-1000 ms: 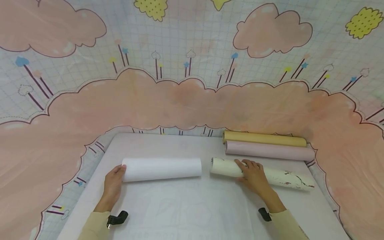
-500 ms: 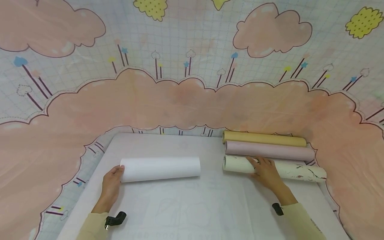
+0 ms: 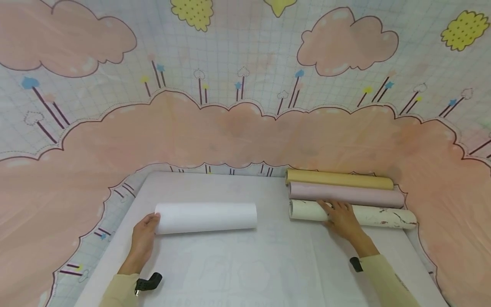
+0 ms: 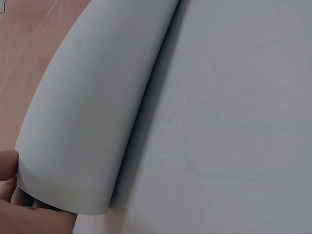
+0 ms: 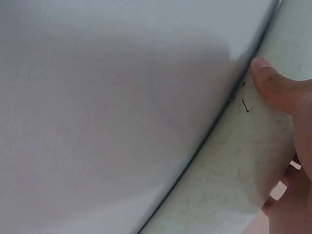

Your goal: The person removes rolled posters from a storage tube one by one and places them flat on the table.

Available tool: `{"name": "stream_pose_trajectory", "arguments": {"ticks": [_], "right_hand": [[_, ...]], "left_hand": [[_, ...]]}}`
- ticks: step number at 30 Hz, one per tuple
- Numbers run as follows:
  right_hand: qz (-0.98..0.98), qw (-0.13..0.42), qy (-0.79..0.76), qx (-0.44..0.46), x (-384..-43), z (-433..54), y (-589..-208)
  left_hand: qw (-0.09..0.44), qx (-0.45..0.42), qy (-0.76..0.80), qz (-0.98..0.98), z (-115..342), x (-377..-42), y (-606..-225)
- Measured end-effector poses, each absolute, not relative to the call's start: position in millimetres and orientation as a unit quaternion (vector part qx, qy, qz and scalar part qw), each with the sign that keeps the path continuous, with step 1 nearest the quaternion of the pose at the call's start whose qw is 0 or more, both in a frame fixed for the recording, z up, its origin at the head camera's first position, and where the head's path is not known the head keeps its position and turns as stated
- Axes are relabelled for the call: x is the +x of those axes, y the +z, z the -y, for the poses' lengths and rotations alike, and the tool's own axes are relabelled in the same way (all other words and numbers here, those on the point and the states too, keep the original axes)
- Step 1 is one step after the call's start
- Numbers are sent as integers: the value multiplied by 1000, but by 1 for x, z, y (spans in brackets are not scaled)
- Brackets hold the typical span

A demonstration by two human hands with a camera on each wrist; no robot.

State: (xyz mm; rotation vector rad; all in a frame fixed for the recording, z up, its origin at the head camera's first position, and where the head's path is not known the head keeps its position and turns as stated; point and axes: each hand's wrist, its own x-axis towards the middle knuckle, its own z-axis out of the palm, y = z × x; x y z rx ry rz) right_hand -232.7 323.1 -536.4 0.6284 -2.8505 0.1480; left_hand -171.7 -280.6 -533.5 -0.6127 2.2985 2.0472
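A smooth white paper roll (image 3: 207, 218) lies crosswise on the left half of the table. My left hand (image 3: 143, 238) grips its left end, thumb outside and fingers tucked at the open edge, as the left wrist view shows of the roll (image 4: 97, 107). On the right, my right hand (image 3: 343, 219) holds a cream paper roll (image 3: 383, 216) with a dark and reddish branch print. In the right wrist view the thumb (image 5: 270, 83) lies along one side of this roll, the other fingers on its far side. It sits right in front of a pale pink roll (image 3: 345, 195).
Behind the pink roll lies a yellow roll (image 3: 339, 179), parallel to it at the back edge. A white cover spreads over the table (image 3: 245, 268). Beyond stands a cloth backdrop (image 3: 238, 136) with pink clouds. Black devices, such as the left one (image 3: 149, 282), sit at both wrists.
My right hand has moved the cream roll back and to the right, up against the pink roll, and straightened it nearly parallel. The left hand and white roll have hardly moved.
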Motion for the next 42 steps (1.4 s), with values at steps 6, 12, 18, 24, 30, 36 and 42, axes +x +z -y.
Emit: {"name": "stream_pose_trajectory", "arguments": {"ticks": [6,12,18,24,30,36,42], "right_hand": [[966,148,49,208,-235,-326,-544],[955,206,73,202,-231,-308,-530],[950,202,120,205,-221,-279,-519],[943,140,238,184,-212,-247,-513],[902,94,382,179,-214,-222,-502],[845,-21,500,190,-223,-213,-490],[820,-182,518,165,-223,-209,-498]], "left_hand": [[6,-188,651,-736,278,-170,-531],[-14,-188,631,-752,270,-170,-522],[-67,-177,628,-755,260,-173,-510],[-131,-147,629,-752,240,-180,-490],[-145,-100,650,-740,224,-187,-474],[-128,-50,654,-744,217,-191,-467],[-114,1,651,-750,212,-195,-463]]}}
